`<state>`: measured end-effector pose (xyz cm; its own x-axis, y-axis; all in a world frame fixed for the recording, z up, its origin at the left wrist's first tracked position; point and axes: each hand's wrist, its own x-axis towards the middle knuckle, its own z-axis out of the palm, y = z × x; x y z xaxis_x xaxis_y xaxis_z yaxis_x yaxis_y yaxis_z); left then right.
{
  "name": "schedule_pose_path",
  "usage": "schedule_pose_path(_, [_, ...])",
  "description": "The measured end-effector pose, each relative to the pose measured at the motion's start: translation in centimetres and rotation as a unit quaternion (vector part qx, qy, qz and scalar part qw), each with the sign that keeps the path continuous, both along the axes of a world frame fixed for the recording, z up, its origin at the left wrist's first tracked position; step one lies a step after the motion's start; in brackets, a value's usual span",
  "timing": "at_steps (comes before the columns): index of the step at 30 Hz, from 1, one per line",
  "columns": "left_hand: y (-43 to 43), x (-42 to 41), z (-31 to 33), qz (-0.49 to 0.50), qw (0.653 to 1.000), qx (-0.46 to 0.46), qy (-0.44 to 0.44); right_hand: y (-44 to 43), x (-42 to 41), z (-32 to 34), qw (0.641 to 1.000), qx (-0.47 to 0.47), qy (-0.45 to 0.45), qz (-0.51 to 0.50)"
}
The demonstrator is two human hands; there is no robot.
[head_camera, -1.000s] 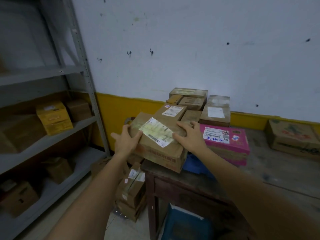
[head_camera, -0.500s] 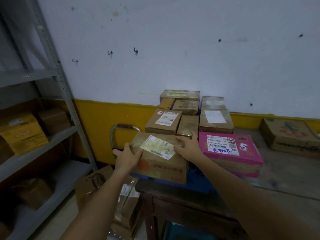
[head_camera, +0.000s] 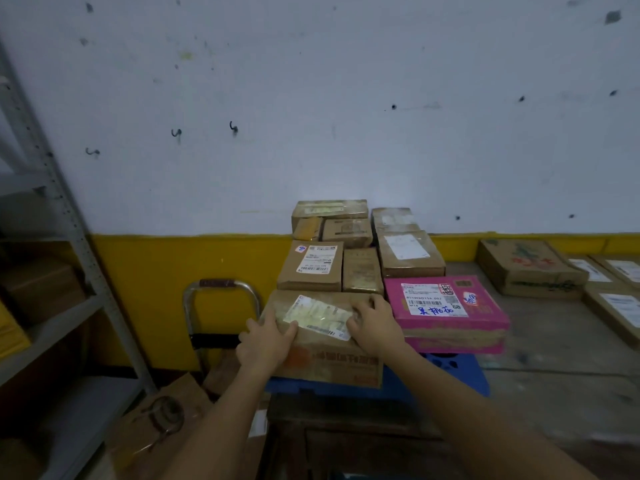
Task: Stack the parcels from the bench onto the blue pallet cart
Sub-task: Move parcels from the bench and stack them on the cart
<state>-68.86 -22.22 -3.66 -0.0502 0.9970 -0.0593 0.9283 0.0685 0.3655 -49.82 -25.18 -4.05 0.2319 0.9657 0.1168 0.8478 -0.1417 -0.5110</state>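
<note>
A brown cardboard parcel [head_camera: 325, 358] with a white shipping label rests on the front left of the blue pallet cart [head_camera: 450, 370]. My left hand [head_camera: 266, 341] grips its left top edge, thumb on top. My right hand [head_camera: 375, 325] holds its right top edge, fingers curled over the far rim. A pink parcel [head_camera: 446, 327] lies beside it on the right. Several brown parcels [head_camera: 311, 268] are stacked behind, up to the wall. More parcels, among them a large printed box [head_camera: 526, 268], lie on the grey bench [head_camera: 561, 344] to the right.
The cart's metal handle [head_camera: 221, 285] stands at its left end against the yellow wall band. A grey shelf rack [head_camera: 69, 306] with boxes fills the left side. Cardboard boxes [head_camera: 162, 417] sit on the floor below. A dark wooden table [head_camera: 346, 431] is right in front of me.
Both hands have carried the brown parcel forward and down, and it now rests level on the cart's blue deck beside the pink parcel. The view has shifted to the right.
</note>
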Motion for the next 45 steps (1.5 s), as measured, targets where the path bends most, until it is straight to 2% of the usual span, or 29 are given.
schedule_pose_path(8, [0.3,-0.2,-0.2,-0.025,0.999,-0.013,0.026,0.0,0.1,-0.4,1.000,0.007,-0.019,-0.001])
schedule_pose_path(19, [0.1,0.0,-0.1,-0.009,1.000,-0.012,0.027,0.0,0.1,-0.2,1.000,0.000,-0.022,0.003])
schedule_pose_path(22, [0.5,0.3,1.2,-0.009,0.999,0.026,0.027,-0.3,0.5,0.5,1.000,0.020,-0.011,0.005])
schedule_pose_path(26, [1.7,2.5,3.5,-0.043,0.994,0.098,-0.021,-1.6,2.3,1.6,0.996,0.086,0.014,0.029])
schedule_pose_path(30, [2.0,7.6,5.1,-0.111,0.979,0.154,-0.078,-3.6,5.9,2.8,0.989,0.146,-0.006,0.034])
schedule_pose_path(35, [-0.3,17.9,5.5,-0.226,0.939,0.203,-0.159,-6.8,14.8,4.0,0.986,0.167,-0.016,-0.011])
schedule_pose_path(40, [-3.4,30.0,4.7,-0.306,0.916,0.181,-0.185,-11.4,26.7,3.1,0.987,0.145,-0.018,-0.073])
schedule_pose_path(45, [-6.5,41.3,2.6,-0.342,0.909,0.133,-0.199,-15.7,38.3,0.9,0.987,0.096,0.007,-0.127])
